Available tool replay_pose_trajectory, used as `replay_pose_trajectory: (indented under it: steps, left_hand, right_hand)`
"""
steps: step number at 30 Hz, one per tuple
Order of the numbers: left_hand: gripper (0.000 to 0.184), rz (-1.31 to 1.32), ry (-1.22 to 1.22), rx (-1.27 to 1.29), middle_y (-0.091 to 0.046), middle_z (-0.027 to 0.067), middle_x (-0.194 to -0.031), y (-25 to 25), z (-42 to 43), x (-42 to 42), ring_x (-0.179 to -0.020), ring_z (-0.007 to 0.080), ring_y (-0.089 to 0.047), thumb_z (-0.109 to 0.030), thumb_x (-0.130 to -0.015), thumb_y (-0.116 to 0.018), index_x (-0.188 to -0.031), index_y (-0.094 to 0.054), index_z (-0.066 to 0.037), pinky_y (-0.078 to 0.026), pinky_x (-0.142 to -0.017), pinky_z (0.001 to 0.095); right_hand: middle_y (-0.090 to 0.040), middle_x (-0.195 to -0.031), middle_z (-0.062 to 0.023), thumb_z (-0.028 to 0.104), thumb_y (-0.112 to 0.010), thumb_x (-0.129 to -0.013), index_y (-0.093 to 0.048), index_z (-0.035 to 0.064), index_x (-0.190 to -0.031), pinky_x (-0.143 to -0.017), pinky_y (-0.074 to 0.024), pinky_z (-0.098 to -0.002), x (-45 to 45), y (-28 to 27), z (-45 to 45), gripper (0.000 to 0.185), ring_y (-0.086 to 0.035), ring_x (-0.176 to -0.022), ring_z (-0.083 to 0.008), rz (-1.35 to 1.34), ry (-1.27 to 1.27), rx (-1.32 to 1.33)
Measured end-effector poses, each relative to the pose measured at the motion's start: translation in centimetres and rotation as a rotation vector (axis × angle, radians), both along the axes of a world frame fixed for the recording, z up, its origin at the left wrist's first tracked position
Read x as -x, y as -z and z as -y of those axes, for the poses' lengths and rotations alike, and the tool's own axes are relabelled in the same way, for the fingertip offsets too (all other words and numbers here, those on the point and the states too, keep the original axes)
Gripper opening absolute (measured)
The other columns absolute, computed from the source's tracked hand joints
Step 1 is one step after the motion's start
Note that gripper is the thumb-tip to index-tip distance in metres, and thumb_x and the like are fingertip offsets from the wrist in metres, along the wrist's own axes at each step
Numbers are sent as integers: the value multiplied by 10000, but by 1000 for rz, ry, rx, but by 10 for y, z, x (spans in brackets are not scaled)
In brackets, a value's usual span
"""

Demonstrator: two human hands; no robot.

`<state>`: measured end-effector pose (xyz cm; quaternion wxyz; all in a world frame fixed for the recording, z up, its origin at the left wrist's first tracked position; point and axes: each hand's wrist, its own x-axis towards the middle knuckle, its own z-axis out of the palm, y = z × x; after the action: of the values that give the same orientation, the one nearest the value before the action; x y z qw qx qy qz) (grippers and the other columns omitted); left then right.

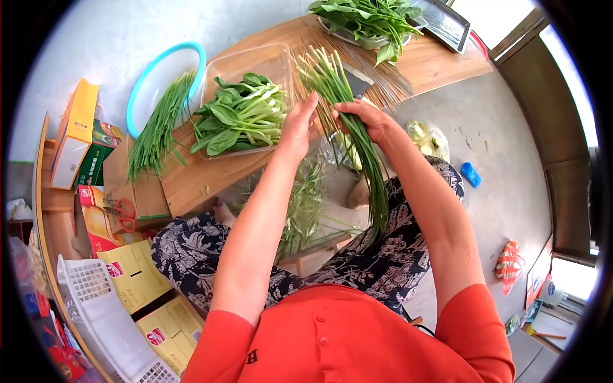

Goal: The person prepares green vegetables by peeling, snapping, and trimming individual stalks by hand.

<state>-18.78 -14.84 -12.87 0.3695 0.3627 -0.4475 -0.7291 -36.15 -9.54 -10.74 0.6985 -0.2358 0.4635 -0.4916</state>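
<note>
My right hand [369, 120] is closed round a long bunch of garlic chives [364, 153]. The pale stem ends point up and away, and the green leaves hang down towards my lap. Close to the left side of the bunch is my left hand [299, 126], its thumb stretched up and apart; its other fingers are partly hidden. A clear plastic tub [284, 60] left of my hands holds leafy greens [242, 115]. More chives [163, 121] lean in a blue-rimmed basin [132, 108] farther left, their leaves hanging over its edge.
A wooden board [440, 60] bears the tub and a tray of leafy greens [367, 22]. Red-handled scissors [126, 216] lie by boxes at left, near a white plastic basket [105, 319]. Loose trimmings [300, 210] lie between my legs. Bagged vegetables [428, 137] and a blue item [470, 174] are on the floor.
</note>
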Motion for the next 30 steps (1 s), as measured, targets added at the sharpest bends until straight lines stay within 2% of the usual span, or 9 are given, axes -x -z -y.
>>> replay_pose_trajectory:
  steps: [3,7,12,14,16,18,22,26,30]
  left_hand:
    - [644,-418,255,-252,-614,78,-1029,-13,4,-4,-933,192,-585,-577,-743,-664,-1121,-530,-72,-484,-627,317]
    - [712,-512,189,-377,-593,143,-1113,-18,-8,-27,-1042,266,-572,-407,-727,-755,-1212,-482,37,-469,-938,401]
    - [340,-402,34,-236,-640,89,-869,-38,-40,-75,-825,256,-640,-176,-811,-698,-1075,-560,-13,-536,-798,392]
    - [299,-346,-32,-191,-635,99,-844,-51,-54,-96,-765,235,-638,-168,-825,-679,-1061,-567,-20,-541,-712,365]
    - [286,-390,-58,-111,-635,100,-833,-55,-62,-115,-732,212,-632,-157,-827,-677,-1053,-569,-20,-535,-665,346]
    - [277,-320,-110,-68,-638,94,-834,-64,-72,-128,-711,198,-626,-150,-828,-675,-1048,-569,-19,-531,-644,334]
    - [250,-132,-150,110,-644,68,-835,-80,-97,-132,-666,161,-609,-137,-829,-678,-1024,-579,-16,-513,-593,291]
    - [217,-104,-140,148,-657,89,-857,-96,-121,-134,-730,168,-646,-70,-841,-652,-1026,-612,36,-536,-607,290]
    - [238,-268,-244,135,-661,87,-899,-99,-127,-147,-783,179,-651,-72,-858,-630,-1073,-595,24,-552,-634,303]
  right_hand:
    - [-652,-799,-56,128,-644,-830,-576,37,-983,-578,-519,-240,-20,-15,-24,190,-615,-644,-124,64,-91,23]
    - [-651,-818,-54,120,-646,-823,-563,41,-1038,-642,-499,-245,-62,-23,-49,244,-606,-704,-122,-67,-192,45]
    - [-640,-852,-44,168,-665,-830,-565,1,-1050,-708,-463,-276,-118,-22,-74,294,-578,-757,-127,-403,-266,261]
    - [-630,-812,-124,318,-659,-845,-562,4,-1071,-724,-462,-326,-129,-22,-81,399,-584,-757,-172,-596,-299,432]
    - [-611,-758,-161,326,-636,-857,-599,17,-1041,-690,-460,-343,-128,-55,-88,361,-590,-711,-199,-893,-437,393]
    - [-604,-707,-158,303,-628,-864,-630,13,-948,-641,-458,-345,-131,-67,-88,302,-589,-657,-210,-979,-187,543]
    - [-637,-680,-86,148,-632,-851,-622,-9,-841,-567,-469,-274,-149,-108,-79,157,-595,-607,-116,-760,66,603]
    - [-638,-680,-66,123,-628,-852,-618,-8,-822,-539,-471,-256,-165,-111,-70,135,-577,-578,-83,-830,-5,606]
    - [-597,-662,-10,146,-625,-875,-630,-3,-823,-511,-448,-226,-173,-114,-69,157,-560,-573,-74,-632,-46,580]
